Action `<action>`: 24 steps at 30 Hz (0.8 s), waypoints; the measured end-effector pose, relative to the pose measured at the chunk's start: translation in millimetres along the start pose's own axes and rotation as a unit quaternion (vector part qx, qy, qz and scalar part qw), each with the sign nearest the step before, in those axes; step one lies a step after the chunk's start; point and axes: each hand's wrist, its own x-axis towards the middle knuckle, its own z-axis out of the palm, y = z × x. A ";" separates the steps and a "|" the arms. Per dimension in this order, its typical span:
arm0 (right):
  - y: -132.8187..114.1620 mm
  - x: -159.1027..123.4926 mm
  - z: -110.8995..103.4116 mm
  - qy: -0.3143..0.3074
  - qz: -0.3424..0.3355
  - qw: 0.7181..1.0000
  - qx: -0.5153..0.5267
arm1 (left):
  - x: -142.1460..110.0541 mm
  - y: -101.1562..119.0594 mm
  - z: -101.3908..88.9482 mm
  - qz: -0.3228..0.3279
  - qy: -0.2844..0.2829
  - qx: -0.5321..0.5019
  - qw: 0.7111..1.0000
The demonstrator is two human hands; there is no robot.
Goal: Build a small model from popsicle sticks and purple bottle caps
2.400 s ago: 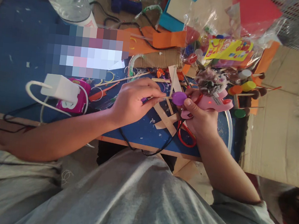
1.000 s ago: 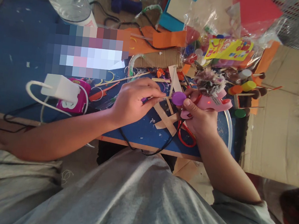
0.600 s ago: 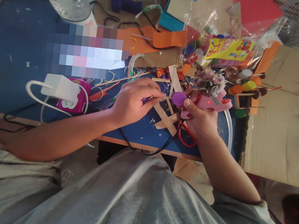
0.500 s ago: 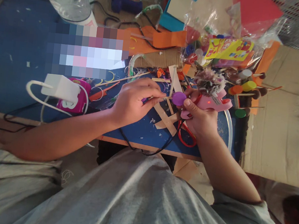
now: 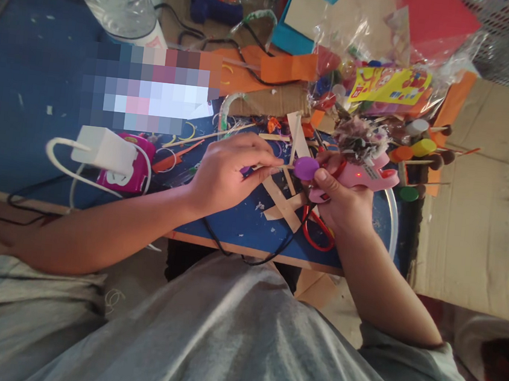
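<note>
Disc, purple and round, is just right of the frame's middle, at the end of a thin stick. Your left hand pinches the stick between thumb and finger. Your right hand grips a pink tool, its thumb touching the disc. A clear bottle is at the upper left.

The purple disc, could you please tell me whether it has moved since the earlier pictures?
No, not visibly: against the beige strips on the table, the purple disc shows no clear shift.
</note>
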 end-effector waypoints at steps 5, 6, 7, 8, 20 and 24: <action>-0.2 1.0 0.0 -0.009 -0.014 1.000 0.016 | -0.1 -0.1 -0.5 0.018 0.006 0.017 1.000; 0.1 1.4 0.0 -0.014 -0.019 1.000 0.018 | -0.2 -0.1 -0.8 0.019 0.005 0.021 1.000; 0.5 1.7 -0.2 -0.018 -0.025 0.999 0.018 | -0.3 0.1 -1.0 0.019 0.003 0.025 0.999; 0.9 2.0 -0.3 -0.021 -0.029 0.999 0.016 | -0.3 0.2 -1.3 0.019 0.001 0.029 0.999; 2.1 3.5 -1.3 0.007 -0.065 0.998 -0.016 | 0.2 2.5 -0.5 0.027 0.018 0.017 0.999; 0.5 3.8 0.8 0.024 -0.053 0.998 -0.017 | 0.0 1.9 -0.8 -0.013 0.009 0.001 1.000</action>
